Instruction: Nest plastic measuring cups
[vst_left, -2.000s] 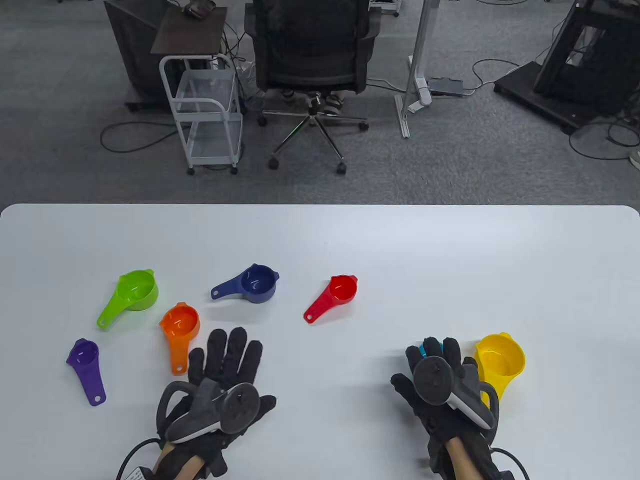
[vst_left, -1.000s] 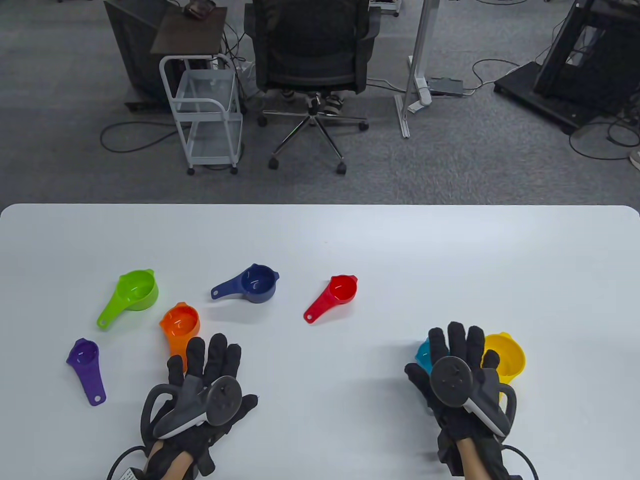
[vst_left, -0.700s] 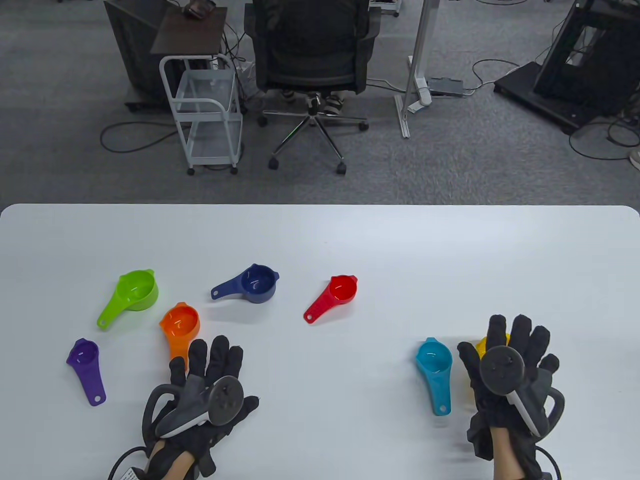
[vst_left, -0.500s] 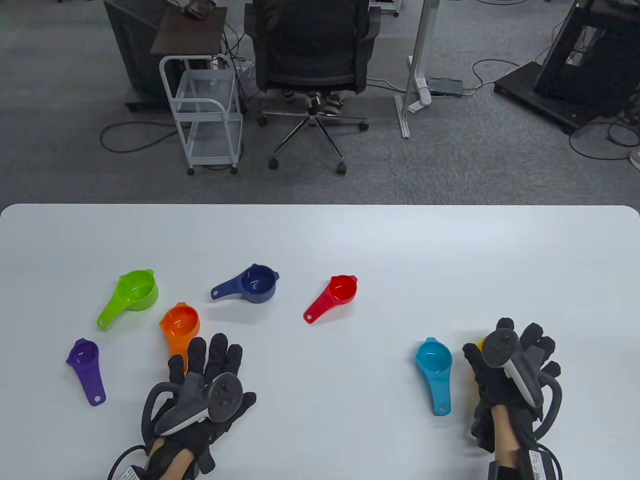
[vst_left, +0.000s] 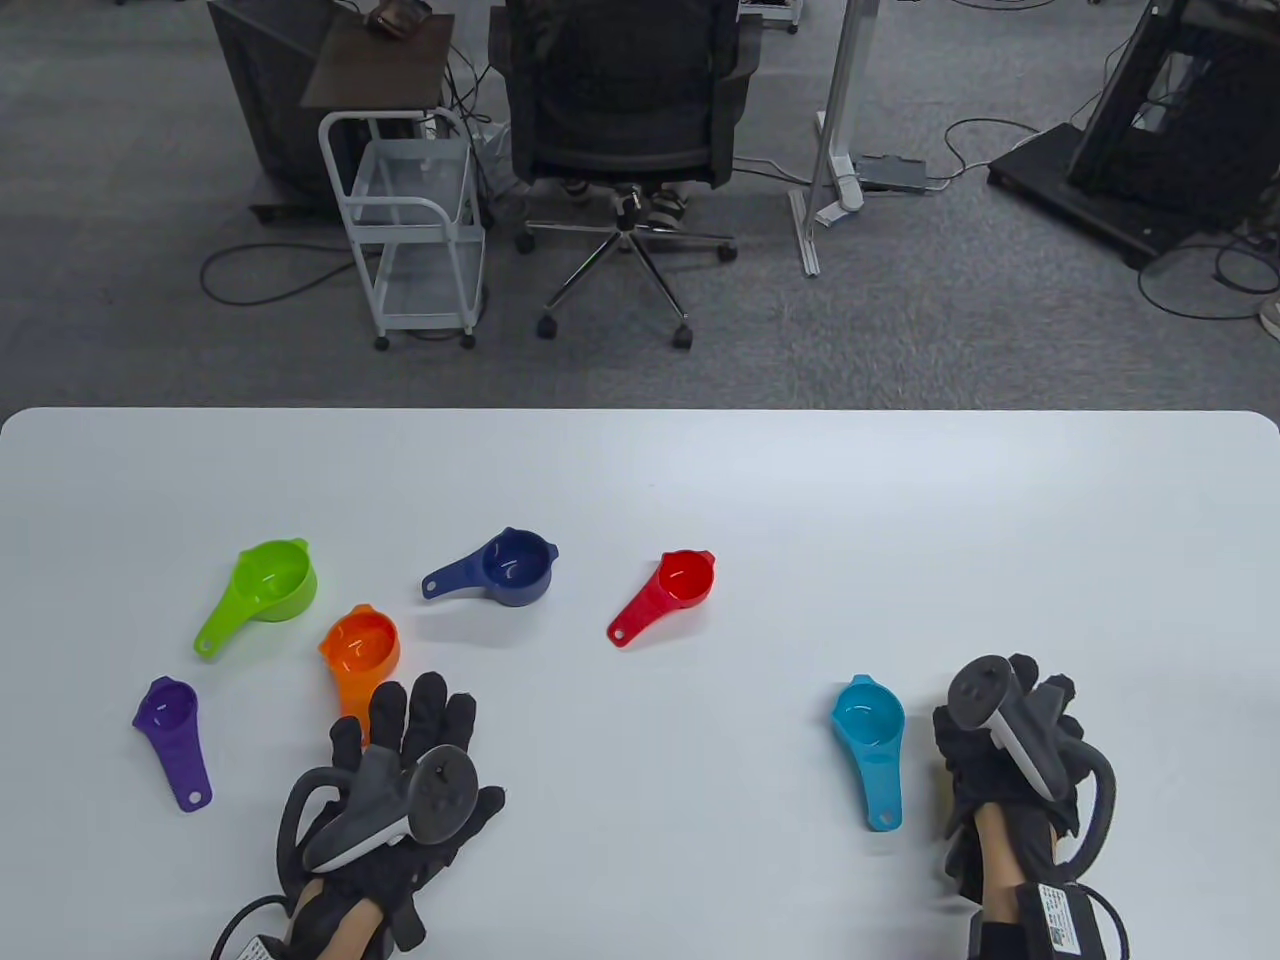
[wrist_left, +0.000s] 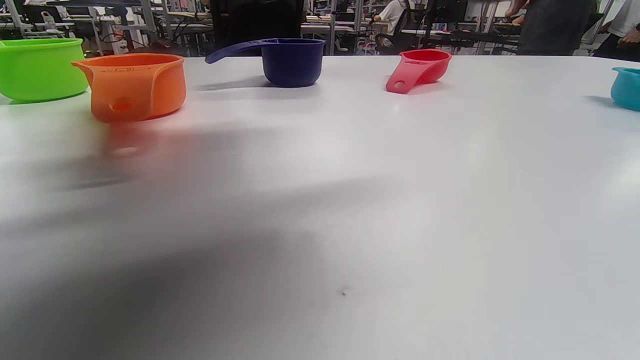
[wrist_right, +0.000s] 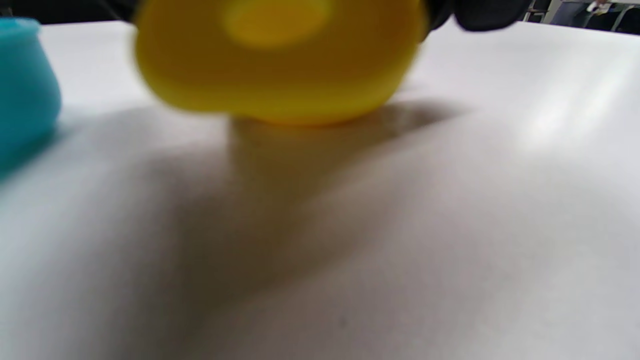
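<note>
My right hand is curled over the yellow cup and hides it in the table view. In the right wrist view the yellow cup fills the top, blurred, with gloved fingers on both sides of it. The teal cup stands just left of that hand, handle toward me. My left hand lies open and flat, empty, its fingers over the handle of the orange cup. The green cup, purple cup, navy cup and red cup stand apart on the white table.
The left wrist view shows the orange cup, green cup, navy cup and red cup in a row ahead. An office chair and a white cart stand beyond the table's far edge.
My right hand left the teal cup, moved right onto the yellow cup and curled its fingers around it. My left hand drew back slightly to the left, still flat.
</note>
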